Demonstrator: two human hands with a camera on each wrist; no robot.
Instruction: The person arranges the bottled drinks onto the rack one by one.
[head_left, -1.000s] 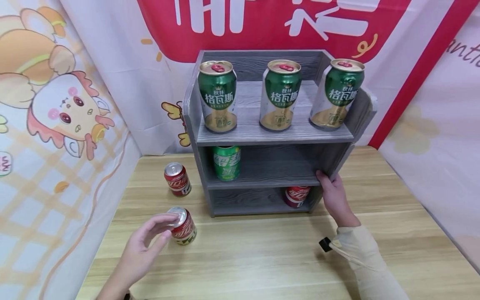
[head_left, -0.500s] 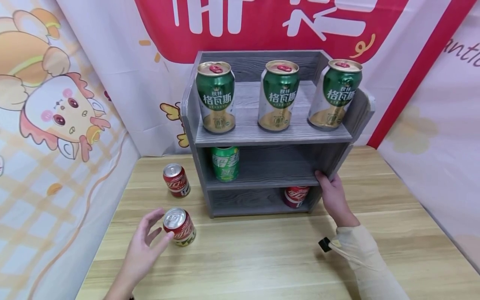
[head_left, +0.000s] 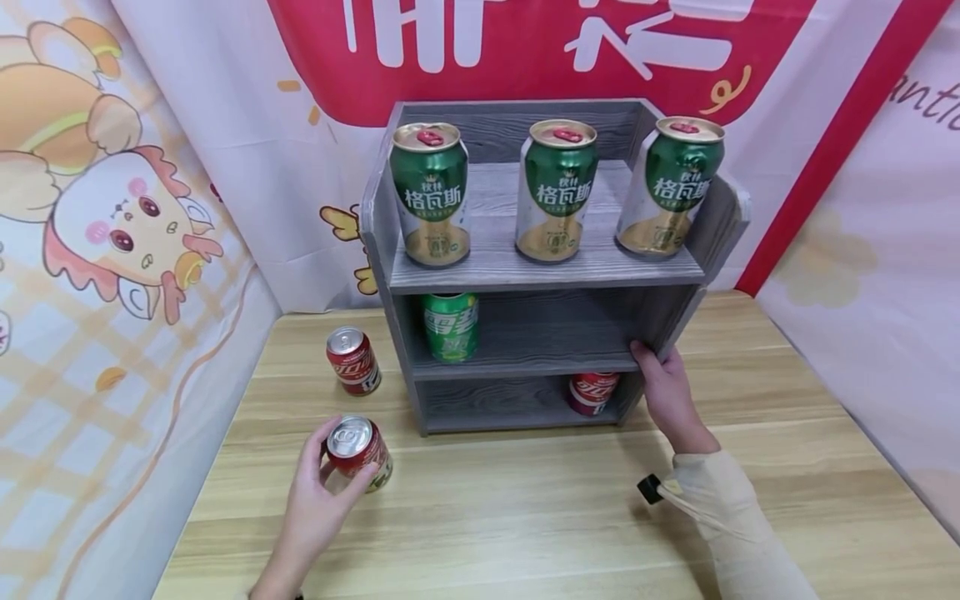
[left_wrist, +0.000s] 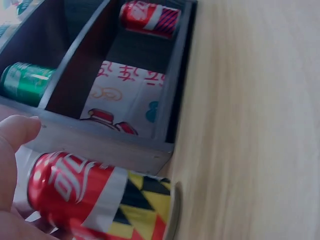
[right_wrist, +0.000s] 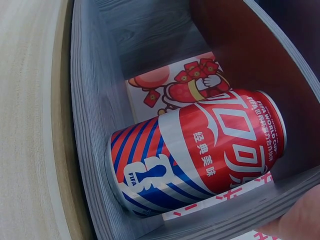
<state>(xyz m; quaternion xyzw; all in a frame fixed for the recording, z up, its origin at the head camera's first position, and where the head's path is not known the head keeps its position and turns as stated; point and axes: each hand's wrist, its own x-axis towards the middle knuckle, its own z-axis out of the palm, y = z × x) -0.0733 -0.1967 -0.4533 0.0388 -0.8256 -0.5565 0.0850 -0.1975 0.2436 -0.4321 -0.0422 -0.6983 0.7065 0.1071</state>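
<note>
My left hand (head_left: 318, 483) is around a red cola can (head_left: 358, 446) standing upright on the table, fingers at its left side and thumb across its front. In the left wrist view the thumb (left_wrist: 22, 131) shows a gap from this can (left_wrist: 102, 197). My right hand (head_left: 663, 392) grips the right side of a grey wooden shelf (head_left: 525, 367), thumb on its front edge, other fingers hidden. Another cola can (head_left: 592, 392) stands at the right of the bottom tier; the right wrist view shows this can (right_wrist: 195, 150) close up.
Three green-and-gold cans, the middle one (head_left: 558, 192) among them, stand on the top tier. A green can (head_left: 452, 327) is at the middle tier's left. One more cola can (head_left: 353, 361) stands left of the shelf on the wooden table (head_left: 525, 517). Printed cloth hangs behind and beside.
My left hand first drew left off the can's top, then moved right and closer around its side. The can stays in place. My right hand has kept its hold on the shelf.
</note>
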